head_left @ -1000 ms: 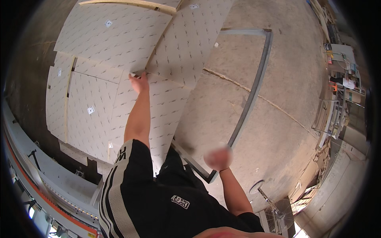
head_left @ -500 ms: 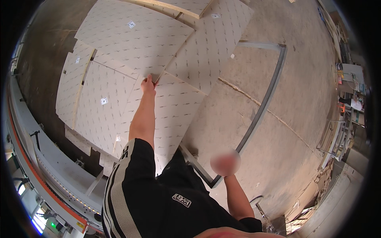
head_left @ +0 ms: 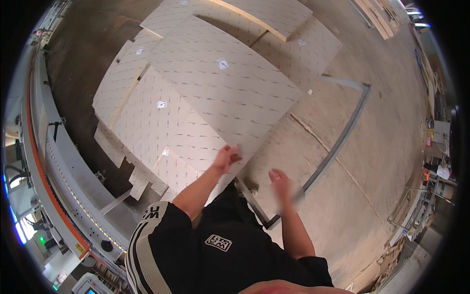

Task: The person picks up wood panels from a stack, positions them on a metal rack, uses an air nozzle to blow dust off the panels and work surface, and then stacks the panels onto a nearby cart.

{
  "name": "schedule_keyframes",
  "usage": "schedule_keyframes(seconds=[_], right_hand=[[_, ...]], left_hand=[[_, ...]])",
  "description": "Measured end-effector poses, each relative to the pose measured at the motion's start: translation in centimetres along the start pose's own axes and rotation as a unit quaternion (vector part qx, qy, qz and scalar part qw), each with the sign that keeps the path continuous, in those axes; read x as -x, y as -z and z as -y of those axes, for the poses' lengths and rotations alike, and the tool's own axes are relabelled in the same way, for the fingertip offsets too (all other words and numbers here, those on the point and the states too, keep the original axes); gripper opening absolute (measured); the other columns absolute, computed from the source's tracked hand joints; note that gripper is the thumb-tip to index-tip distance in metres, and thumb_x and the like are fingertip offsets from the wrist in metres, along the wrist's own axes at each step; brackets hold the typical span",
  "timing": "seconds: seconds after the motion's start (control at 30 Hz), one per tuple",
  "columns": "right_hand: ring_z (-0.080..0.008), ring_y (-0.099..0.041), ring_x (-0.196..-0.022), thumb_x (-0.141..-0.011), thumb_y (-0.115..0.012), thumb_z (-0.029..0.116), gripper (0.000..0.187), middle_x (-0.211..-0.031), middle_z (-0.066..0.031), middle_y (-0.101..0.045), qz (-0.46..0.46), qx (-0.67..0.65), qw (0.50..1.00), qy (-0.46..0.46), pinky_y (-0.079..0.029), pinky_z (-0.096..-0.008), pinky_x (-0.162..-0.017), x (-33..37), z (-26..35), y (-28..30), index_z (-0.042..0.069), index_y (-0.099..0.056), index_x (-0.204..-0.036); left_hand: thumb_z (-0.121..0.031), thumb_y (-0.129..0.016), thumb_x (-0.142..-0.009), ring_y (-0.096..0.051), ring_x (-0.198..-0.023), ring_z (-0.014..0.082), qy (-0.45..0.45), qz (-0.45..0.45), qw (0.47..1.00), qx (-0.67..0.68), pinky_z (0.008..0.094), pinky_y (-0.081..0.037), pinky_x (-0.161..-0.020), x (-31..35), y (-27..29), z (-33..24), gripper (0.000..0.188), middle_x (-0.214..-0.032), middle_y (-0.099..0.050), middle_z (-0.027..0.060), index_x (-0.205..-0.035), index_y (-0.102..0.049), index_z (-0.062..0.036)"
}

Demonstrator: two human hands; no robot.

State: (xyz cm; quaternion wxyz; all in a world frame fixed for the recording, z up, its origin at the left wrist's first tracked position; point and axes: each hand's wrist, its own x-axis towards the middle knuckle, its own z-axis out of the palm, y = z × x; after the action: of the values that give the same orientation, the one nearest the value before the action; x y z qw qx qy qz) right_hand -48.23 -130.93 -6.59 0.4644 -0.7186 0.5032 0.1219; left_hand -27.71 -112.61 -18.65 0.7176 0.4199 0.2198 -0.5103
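My left hand [head_left: 228, 159] is at the near edge of a large pale board [head_left: 235, 93] with a repeated printed pattern. Its fingers are apart and bent over the board's face; whether they press on it I cannot tell. My right hand [head_left: 281, 185] is raised to the right of the board's near corner, fingers stretched out and nothing in them. A blurred patch covers part of that hand and wrist. Beneath the big board lie more pale boards [head_left: 142, 117] of the same pattern, some bearing small white labels.
To the right, a grey metal frame [head_left: 338, 134] bends round by my right forearm. A long machine [head_left: 51, 166] with an orange strip runs along the left. Wooden planks [head_left: 374, 17] lie at the far right; racks and stacked material line the right side.
The large board has slid toward me and to the right, along with my left hand, whose fingers have spread. My right hand has risen and moved forward. The view has shifted.
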Motion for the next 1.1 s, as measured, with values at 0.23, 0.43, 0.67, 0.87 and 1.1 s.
schedule_keyframes(seconds=[0.23, 0.43, 0.67, 0.87, 1.1], right_hand=[[-0.0242, -0.066, -0.11, -0.099, -0.063, 0.049, 0.065, -0.125, -0.0109, -0.067, 0.012, -0.517, 0.853, -0.072, -0.053, -0.0394, -0.094, -5.8, 3.9, -4.5, -0.005, -0.056, -0.135], [-0.0231, -0.064, -0.101, -0.097, -0.067, 0.049, 0.057, -0.114, -0.0121, -0.069, -0.111, -0.38, 0.909, -0.134, -0.052, -0.0372, -0.087, -1.4, 2.7, -2.4, -0.003, -0.066, -0.121], [-0.0244, -0.065, -0.097, -0.102, -0.057, 0.047, 0.059, -0.11, -0.0141, -0.07, -0.131, -0.397, 0.908, -0.029, -0.052, -0.0389, -0.085, 3.9, 5.9, 0.1, -0.009, -0.065, -0.12], [-0.0283, -0.066, -0.11, -0.105, -0.049, 0.032, 0.048, -0.124, -0.0193, -0.068, -0.194, -0.069, 0.966, 0.154, -0.051, -0.0386, -0.097, 7.9, -3.4, -0.6, -0.005, -0.056, -0.136], [-0.0275, -0.065, -0.108, -0.103, -0.052, 0.035, 0.046, -0.124, -0.0134, -0.067, -0.009, -0.427, 0.904, 0.014, -0.052, -0.0388, -0.094, 16.6, -7.5, -6.6, -0.005, -0.062, -0.124]], left_hand=[[-0.029, -0.068, -0.1, -0.066, -0.117, 0.0266, 0.177, 0.224, 0.958, -0.032, 0.0454, -0.051, -0.103, 6.2, -3.1, 1.9, 0.048, -0.131, -0.064, 0.0081, -0.139, -0.054, -0.0058], [-0.046, -0.05, -0.104, -0.05, -0.137, 0.0329, -0.076, 0.057, 0.968, 0.234, 0.0497, -0.038, -0.116, 0.0, 3.4, -6.9, 0.058, -0.149, -0.054, 0.0121, -0.147, -0.049, -0.0067], [-0.024, -0.061, -0.1, -0.059, -0.123, 0.0291, -0.113, 0.025, 0.965, 0.234, 0.0437, -0.044, -0.111, 2.7, 4.1, -8.1, 0.041, -0.133, -0.063, 0.0102, -0.134, -0.057, -0.004], [-0.02, -0.066, -0.093, -0.054, -0.13, 0.0313, -0.118, 0.04, 0.951, 0.282, 0.0468, -0.04, -0.115, 14.2, 8.0, -1.5, 0.05, -0.137, -0.061, 0.0109, -0.139, -0.053, -0.005], [-0.013, -0.067, -0.087, -0.051, -0.134, 0.0305, -0.183, 0.077, 0.945, 0.262, 0.0473, -0.034, -0.118, 36.3, 16.5, 8.2, 0.06, -0.144, -0.057, 0.0114, -0.144, -0.05, -0.0054]])
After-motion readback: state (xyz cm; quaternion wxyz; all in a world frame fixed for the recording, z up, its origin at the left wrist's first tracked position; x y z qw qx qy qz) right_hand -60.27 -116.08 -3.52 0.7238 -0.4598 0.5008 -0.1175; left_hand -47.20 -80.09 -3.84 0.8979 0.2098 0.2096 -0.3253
